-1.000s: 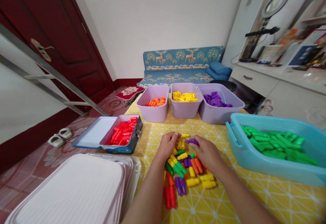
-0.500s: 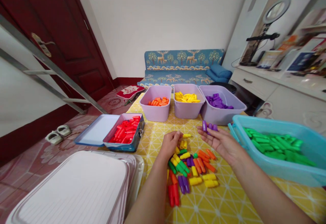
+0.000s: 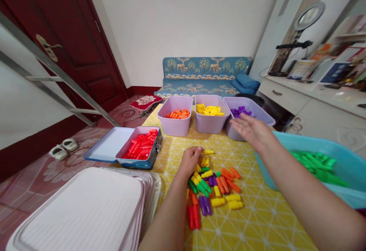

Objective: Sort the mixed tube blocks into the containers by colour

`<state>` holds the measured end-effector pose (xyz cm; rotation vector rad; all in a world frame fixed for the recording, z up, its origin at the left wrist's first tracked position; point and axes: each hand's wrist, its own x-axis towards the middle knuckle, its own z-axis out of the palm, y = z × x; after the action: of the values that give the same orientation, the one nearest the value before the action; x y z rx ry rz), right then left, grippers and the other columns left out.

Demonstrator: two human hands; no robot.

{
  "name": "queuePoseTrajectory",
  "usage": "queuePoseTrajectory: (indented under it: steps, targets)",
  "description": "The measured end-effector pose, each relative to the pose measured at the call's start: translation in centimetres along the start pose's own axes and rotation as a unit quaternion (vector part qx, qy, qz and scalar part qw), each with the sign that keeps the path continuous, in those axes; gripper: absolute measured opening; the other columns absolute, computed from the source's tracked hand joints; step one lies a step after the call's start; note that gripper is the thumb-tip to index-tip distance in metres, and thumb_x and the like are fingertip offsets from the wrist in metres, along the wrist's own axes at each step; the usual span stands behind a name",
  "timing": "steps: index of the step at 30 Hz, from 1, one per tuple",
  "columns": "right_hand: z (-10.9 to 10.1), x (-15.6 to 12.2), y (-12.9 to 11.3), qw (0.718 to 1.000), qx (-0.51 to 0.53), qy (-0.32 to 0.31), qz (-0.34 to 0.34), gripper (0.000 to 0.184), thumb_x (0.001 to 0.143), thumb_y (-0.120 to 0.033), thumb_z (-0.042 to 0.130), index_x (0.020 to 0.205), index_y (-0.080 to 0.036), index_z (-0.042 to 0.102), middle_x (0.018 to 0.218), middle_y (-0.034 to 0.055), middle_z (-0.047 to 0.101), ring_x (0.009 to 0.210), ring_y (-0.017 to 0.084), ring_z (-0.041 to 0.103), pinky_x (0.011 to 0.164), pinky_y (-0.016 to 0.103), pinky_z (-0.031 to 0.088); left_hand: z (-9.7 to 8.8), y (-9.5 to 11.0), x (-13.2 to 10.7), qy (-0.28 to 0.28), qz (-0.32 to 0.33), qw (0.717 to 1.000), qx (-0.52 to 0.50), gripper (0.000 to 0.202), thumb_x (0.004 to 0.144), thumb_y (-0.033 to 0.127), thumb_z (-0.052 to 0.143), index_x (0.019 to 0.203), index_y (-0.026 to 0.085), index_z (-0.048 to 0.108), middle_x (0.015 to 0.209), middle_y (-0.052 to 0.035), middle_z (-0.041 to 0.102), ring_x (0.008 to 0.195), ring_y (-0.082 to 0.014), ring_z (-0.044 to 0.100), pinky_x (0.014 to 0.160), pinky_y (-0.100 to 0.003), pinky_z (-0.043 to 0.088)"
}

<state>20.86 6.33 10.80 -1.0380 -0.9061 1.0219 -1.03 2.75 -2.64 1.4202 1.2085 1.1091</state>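
Observation:
My right hand (image 3: 251, 129) reaches out flat over the near rim of the lilac bin (image 3: 267, 118) of purple pieces, fingers stretched and nothing visible in them. My left hand (image 3: 191, 161) rests with curled fingers on the far left edge of a mixed pile of coloured plastic pieces (image 3: 217, 192) on the yellow tablecloth (image 3: 257, 224). What its fingers cover is hidden. A single yellow piece (image 3: 209, 152) lies just beyond its fingertips.
Two more lilac bins hold yellow pieces (image 3: 210, 124) and orange pieces (image 3: 174, 128). An open blue tin (image 3: 140, 150) of red pieces stands at the left. A teal tub (image 3: 314, 143) of green pieces sits under my right forearm. A white lidded container (image 3: 85, 205) fills the near left.
My right hand rose from the pile with purple pieces on its palm, then moved forward over the purple bin; the pieces are no longer in it. My left hand stayed put.

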Motion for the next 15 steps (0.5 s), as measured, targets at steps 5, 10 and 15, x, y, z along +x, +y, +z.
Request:
queuePoseTrajectory:
  steps: [5,10,15]
  targets:
    - [-0.6,-7.0,8.5,0.954,-0.287,-0.071,-0.052,0.035,0.072,-0.035,0.065,0.101,-0.017,0.066,0.113,0.0123,0.066,0.11,0.028,0.058,0.102,0.051,0.038,-0.1,-0.3,0.1,0.007,0.05,0.998,0.023,0.037,0.087,0.043,0.049,0.106,0.017,0.067,0.111,-0.0103,0.063,0.079,-0.0156,0.062,0.061,-0.024,0.05]
    - [-2.4,-10.1,10.3,0.914,-0.376,-0.131,-0.077,0.041,0.084,-0.047,0.052,0.11,-0.018,0.065,0.123,0.0128,0.062,0.116,0.026,0.056,0.104,0.047,0.039,-0.1,0.0,-0.1,0.007,0.038,0.999,0.025,0.04,0.089,0.042,0.045,0.112,0.015,0.064,0.112,-0.0119,0.064,0.081,-0.0179,0.064,0.065,-0.028,0.053]
    - [-5.7,-15.4,10.5,0.839,-0.499,-0.183,-0.113,0.071,0.079,-0.053,0.056,0.142,-0.023,0.038,0.149,0.0117,0.035,0.137,0.031,0.032,0.111,0.052,0.028,-0.1,0.5,-0.2,-0.056,0.144,0.98,0.128,0.036,0.088,0.033,0.049,0.118,0.019,0.063,0.123,-0.0088,0.062,0.113,-0.0219,0.056,0.1,-0.036,0.042]
